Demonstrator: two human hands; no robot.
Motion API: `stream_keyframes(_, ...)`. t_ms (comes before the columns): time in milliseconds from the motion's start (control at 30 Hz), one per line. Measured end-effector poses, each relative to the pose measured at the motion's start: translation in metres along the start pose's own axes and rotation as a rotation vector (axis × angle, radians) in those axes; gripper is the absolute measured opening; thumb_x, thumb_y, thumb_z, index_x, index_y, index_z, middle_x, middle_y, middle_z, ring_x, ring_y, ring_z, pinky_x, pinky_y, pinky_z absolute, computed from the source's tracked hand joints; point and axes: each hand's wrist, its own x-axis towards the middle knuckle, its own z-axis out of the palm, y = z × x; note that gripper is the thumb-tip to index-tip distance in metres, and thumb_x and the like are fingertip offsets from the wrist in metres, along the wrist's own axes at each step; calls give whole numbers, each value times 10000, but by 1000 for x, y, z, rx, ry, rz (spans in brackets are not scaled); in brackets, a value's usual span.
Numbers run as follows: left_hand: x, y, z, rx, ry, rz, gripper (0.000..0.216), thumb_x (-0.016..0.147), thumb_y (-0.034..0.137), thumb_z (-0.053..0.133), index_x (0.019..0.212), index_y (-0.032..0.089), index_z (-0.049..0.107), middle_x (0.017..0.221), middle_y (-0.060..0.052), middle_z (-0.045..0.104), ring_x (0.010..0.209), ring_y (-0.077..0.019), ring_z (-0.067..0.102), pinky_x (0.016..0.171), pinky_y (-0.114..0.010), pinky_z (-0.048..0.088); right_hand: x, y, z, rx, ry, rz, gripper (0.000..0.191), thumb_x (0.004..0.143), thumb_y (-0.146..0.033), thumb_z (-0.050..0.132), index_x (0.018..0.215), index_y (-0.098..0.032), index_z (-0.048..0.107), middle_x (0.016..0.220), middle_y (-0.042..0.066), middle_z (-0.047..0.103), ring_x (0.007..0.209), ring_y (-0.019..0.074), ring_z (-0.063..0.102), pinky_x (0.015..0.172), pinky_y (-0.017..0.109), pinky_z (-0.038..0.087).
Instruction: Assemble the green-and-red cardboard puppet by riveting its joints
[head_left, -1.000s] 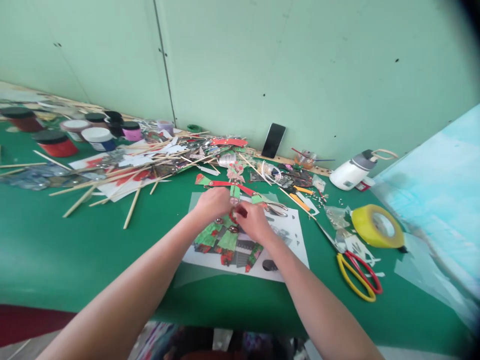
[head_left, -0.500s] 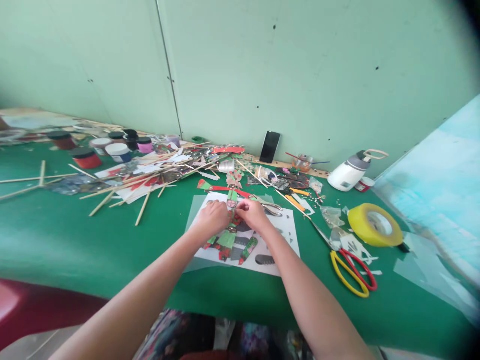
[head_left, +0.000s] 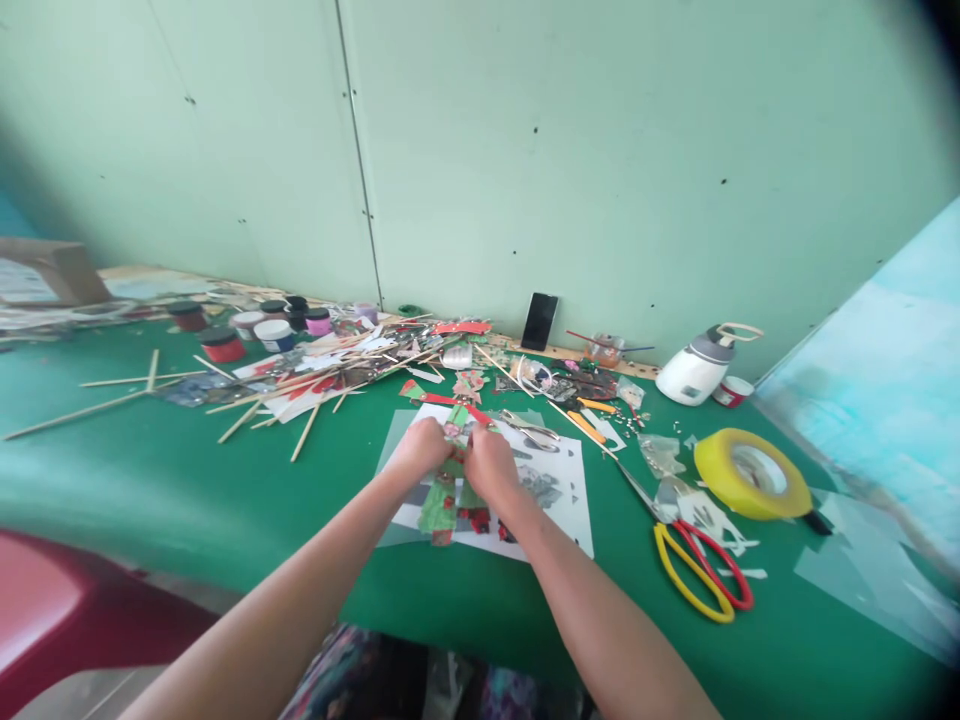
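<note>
Both my hands meet over a green and red paper figure (head_left: 448,500) that lies on a white sheet (head_left: 566,500) on the green table (head_left: 187,490). My left hand (head_left: 421,447) is closed on the figure's upper part, fingers curled. My right hand (head_left: 489,462) is closed too, pinching the same figure right beside the left. The figure's lower strips hang out below my hands. What exactly sits between the fingertips is hidden.
Wooden sticks (head_left: 247,395) and paper scraps are heaped at the back left, with paint jars (head_left: 274,333) behind. A phone (head_left: 540,321) leans on the wall. Scissors with yellow and red handles (head_left: 701,570), yellow tape (head_left: 750,470) and a white bottle (head_left: 697,368) lie right. A red chair (head_left: 67,620) is lower left.
The view has tilted up and turned left, showing more wall. My hands have drawn closer together and pulled the paper figure a little toward me.
</note>
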Motion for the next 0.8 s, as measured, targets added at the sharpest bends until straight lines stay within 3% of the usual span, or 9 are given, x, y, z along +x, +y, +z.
stream_keyframes(133, 1, -9, 3, -228, 2, -90, 249, 638, 204, 660, 871, 117, 669, 562, -31, 625, 587, -182, 614, 527, -249, 432, 11, 10, -5, 166, -68, 33, 94, 690, -103, 624, 656, -173, 571, 749, 104, 682, 803, 239, 653, 713, 316, 473)
stream_keyframes(267, -5, -4, 6, -447, -54, -79, 153, 658, 194, 629, 779, 111, 673, 514, 5, 563, 472, -120, 522, 459, -228, 380, 22, 24, -16, 421, -206, 72, 107, 722, -153, 588, 619, -182, 575, 553, 9, 631, 549, 160, 621, 531, 255, 486)
stream_keyframes(467, -1, 0, 14, -621, -62, -46, 114, 694, 188, 574, 755, 121, 642, 533, 14, 555, 463, -102, 502, 471, -222, 406, 26, 31, -21, 616, -246, 98, 78, 677, -175, 623, 618, -174, 572, 503, -25, 599, 443, 112, 542, 434, 216, 431)
stream_keyframes(633, 9, 1, 23, -579, -3, 7, 66, 686, 171, 554, 679, 147, 615, 537, 21, 531, 487, -101, 472, 448, -205, 328, 28, 32, -12, 662, -210, 157, 96, 686, -194, 611, 631, -191, 533, 534, -18, 611, 453, 132, 565, 441, 246, 461)
stream_keyframes(800, 15, 1, 29, -546, -14, 99, 85, 669, 154, 556, 707, 155, 632, 649, -12, 633, 607, -136, 567, 525, -216, 385, 30, 36, -9, 608, -178, 158, 48, 691, -193, 598, 701, -204, 552, 550, -21, 613, 451, 153, 580, 448, 272, 482)
